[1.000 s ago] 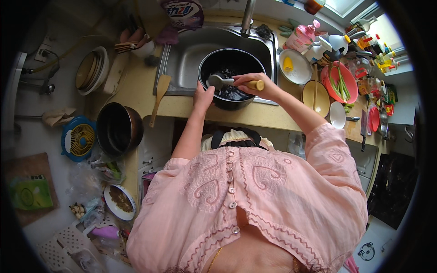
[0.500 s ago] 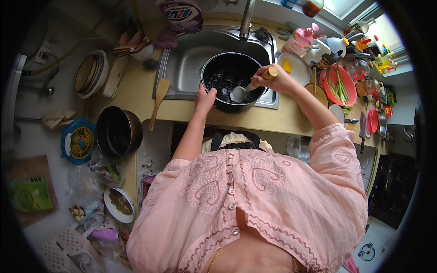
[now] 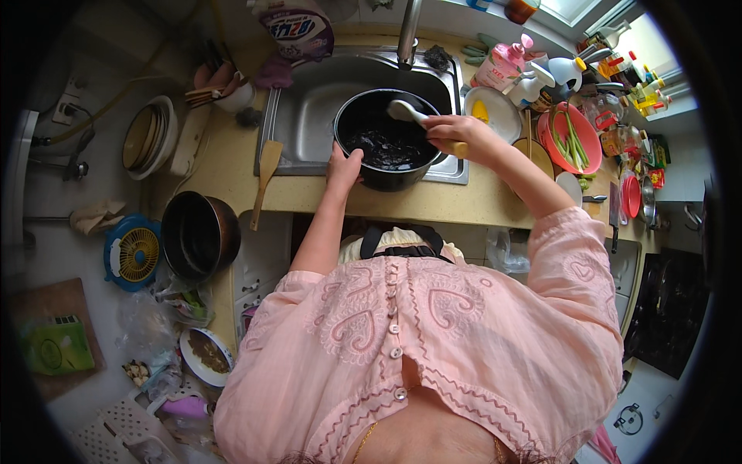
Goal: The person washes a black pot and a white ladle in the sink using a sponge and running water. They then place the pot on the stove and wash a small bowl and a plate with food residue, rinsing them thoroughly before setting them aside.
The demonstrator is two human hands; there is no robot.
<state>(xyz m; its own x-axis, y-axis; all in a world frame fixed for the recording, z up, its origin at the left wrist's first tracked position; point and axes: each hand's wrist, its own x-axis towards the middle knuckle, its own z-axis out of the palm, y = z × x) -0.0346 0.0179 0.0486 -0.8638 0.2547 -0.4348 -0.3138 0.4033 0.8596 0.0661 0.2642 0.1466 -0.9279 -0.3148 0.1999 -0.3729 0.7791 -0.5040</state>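
The black pot (image 3: pixel 389 178) is set over the sink's (image 3: pixel 292 104) front edge, water (image 3: pixel 380 147) inside. The ladle (image 3: pixel 402 110) has been lifted toward the far rim; stirring or scooping seems paused mid-stroke. Its handle (image 3: pixel 459 149) is clamped in the right hand's (image 3: pixel 465 137) curled fingers; the pot's left side is gripped by the left hand (image 3: pixel 345 165).

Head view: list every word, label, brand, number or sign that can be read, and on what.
Purple package: large lettering, not copied out here.
Pink pump bottle: print too small to read.
Green packet: marks too blurred to read.
Small bottles at right: labels too small to read.
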